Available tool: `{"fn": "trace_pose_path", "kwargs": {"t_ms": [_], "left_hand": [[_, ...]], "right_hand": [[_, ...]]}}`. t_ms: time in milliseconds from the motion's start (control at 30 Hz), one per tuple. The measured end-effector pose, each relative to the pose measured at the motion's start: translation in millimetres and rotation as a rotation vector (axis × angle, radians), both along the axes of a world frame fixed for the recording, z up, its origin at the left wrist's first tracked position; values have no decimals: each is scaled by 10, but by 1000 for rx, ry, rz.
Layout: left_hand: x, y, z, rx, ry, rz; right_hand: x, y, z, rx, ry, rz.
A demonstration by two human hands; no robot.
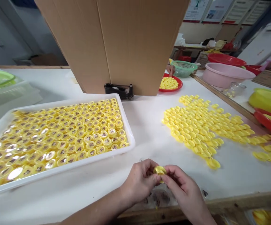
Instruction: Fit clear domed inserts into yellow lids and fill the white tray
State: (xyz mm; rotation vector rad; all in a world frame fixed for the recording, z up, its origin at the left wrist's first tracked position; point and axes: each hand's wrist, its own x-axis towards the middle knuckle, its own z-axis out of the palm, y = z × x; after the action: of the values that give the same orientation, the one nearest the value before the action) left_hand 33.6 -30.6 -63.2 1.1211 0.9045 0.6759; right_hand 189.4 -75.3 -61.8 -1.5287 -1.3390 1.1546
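Yellow plastic cap (160, 170) found pinched between left hand (140, 182) and right hand (184, 186), both closed on it, above the white worktable (229, 181).

Large cardboard box (135, 47) standing on white table (145, 125), black tape dispenser (118, 91) touching its base. Beyond: red plate (179, 84) heaped with yellow caps (169, 83), co-worker's hand (170, 70) at its rim, green plastic basket (183, 68) just behind. Far right: pink basin (226, 75), red basin (226, 59) behind, small glass jar (234, 89) beside. 4 posters (226, 12) on far wall.
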Motion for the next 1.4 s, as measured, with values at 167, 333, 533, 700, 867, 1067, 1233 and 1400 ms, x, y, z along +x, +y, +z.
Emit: {"fn": "trace_pose_path", "kwargs": {"t_ms": [167,333,533,700,867,1067,1233,1400], "left_hand": [[29,21,39,-45,-47,-1],[-262,38,295,275,148,33],[-789,-61,196,318,250,-43],[-1041,-127,-120,255,289,-23],[-1161,-169,-174,189,203,-30],[-1212,-213,-288,148,80,-38],[-1219,-190,-285,149,102,-48],[-1258,-191,-95,139,252,-28]], "right_hand": [[105,31,-36,-49,34,17],[33,325,271,-72,-3,-58],[-690,1149,765,103,-228,304],[-1194,1637,696,-9,-554,616],[-1373,1748,601,-74,-647,734],[-1440,1713,489,-127,-665,745],[-1481,1673,411,-125,-654,687],[-1330,1509,661,-16,-627,580]]}}
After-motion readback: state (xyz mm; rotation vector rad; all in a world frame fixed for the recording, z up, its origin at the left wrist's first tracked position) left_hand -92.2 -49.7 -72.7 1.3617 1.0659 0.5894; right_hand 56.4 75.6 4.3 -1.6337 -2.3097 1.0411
